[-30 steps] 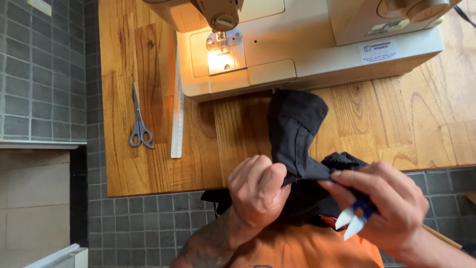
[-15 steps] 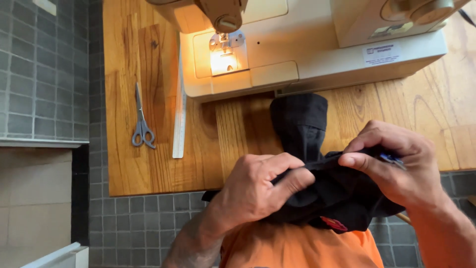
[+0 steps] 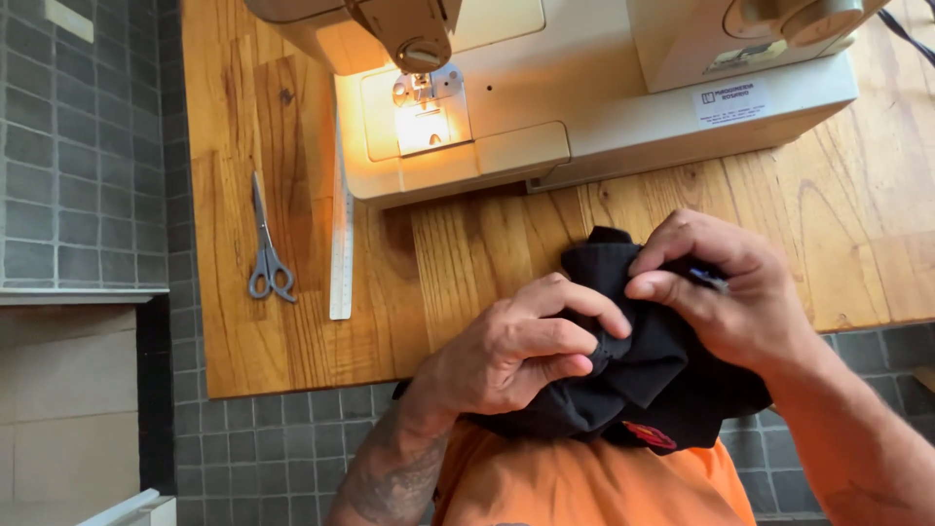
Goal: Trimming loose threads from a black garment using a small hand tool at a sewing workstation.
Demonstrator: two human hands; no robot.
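Grey tiles cover the floor around a wooden bench, where a cream sewing machine stands with its lamp lit over the needle plate. Grey scissors and a metal ruler lie side by side to the left of it. At the near edge, both hands bunch a piece of black fabric above an orange shirt. Left hand has its fingers curled closed on the cloth; right hand pinches the upper fold, with something small and blue, too hidden to name, under its fingers.
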